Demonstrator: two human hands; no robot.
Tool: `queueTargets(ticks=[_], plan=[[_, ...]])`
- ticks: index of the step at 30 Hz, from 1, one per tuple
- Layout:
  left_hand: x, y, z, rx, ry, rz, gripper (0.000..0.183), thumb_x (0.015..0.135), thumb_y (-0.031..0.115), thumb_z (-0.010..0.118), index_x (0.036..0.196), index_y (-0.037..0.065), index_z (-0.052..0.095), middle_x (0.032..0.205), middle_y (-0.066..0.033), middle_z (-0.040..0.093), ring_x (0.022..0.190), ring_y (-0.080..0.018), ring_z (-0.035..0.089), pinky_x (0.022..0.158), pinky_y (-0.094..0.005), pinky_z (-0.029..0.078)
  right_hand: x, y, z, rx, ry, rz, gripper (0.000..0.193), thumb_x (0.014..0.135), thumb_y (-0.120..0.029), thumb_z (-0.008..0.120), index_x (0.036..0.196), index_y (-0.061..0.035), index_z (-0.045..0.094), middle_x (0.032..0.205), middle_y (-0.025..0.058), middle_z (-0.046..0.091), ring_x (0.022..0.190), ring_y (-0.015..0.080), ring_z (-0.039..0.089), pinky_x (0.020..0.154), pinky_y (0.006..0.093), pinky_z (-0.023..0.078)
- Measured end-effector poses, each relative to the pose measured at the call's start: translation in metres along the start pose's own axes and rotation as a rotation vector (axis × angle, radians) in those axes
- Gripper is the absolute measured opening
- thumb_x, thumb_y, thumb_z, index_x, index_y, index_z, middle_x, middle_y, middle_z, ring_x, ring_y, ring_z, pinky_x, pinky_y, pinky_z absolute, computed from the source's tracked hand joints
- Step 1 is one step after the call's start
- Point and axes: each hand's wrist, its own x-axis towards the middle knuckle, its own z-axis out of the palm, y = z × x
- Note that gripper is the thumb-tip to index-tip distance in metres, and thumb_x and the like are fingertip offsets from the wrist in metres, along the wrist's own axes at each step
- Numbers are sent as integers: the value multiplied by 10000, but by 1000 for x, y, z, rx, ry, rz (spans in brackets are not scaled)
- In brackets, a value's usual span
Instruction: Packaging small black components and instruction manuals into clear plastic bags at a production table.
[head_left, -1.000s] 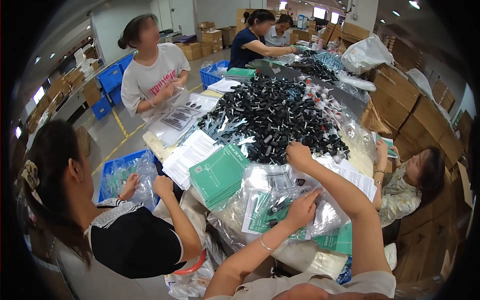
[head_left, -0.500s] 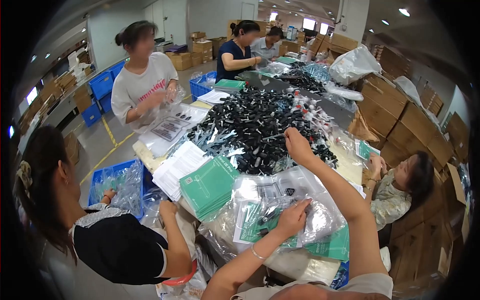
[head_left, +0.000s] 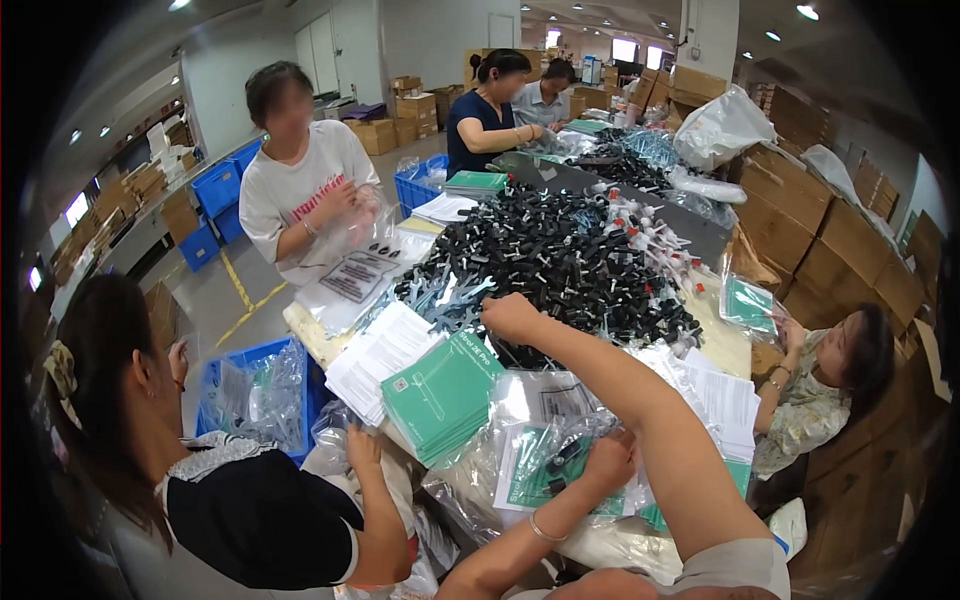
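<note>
Workshop interior: pale wall [head_left: 430, 60] beyond the grip; grey floor [head_left: 264, 262] with yellow line [head_left: 237, 281] to its left; stacked brown cartons [head_left: 785, 200] to its right; bright windows [head_left: 624, 49] and ceiling lights [head_left: 808, 12] far beyond.

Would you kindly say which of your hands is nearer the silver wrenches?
Right: your right hand is beside the wrenches; your left hand is farther, at a clear bag.

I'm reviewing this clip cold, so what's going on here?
The person's left hand is at a clear bag, with a green booklet showing through the plastic. The right hand is by the silver wrenches beside the heap of black parts; its grip is unclear. At the right, a co-worker holds a bagged booklet.
</note>
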Motion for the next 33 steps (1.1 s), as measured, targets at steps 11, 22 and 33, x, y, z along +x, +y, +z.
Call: queueTargets(ticks=[11,22,33], plan=[[7,13,-4,-86,34,18,390,795,55,506,1185,48,507,1036,-207,595,818,-379,603,695,-467,499,-14,26,-36,196,-70,318,129,732,-118,581,833,-41,560,803,155,642,771,346,631,659,445,490],[8,14,-16,-139,70,76,437,785,24,505,1212,108,545,1070,-199,608,855,-365,614,721,-412,516,-108,88,-61,1122,50,836,130,787,-148,561,773,-24,598,660,59,614,489,125,498,417,283,357],[15,19,-12,-125,81,107,452,770,-34,511,1196,110,564,1064,-220,608,700,-337,621,602,-361,504,-246,221,-76,798,494,1098,122,813,-92,544,930,-66,522,586,28,498,493,109,499,414,266,373]])
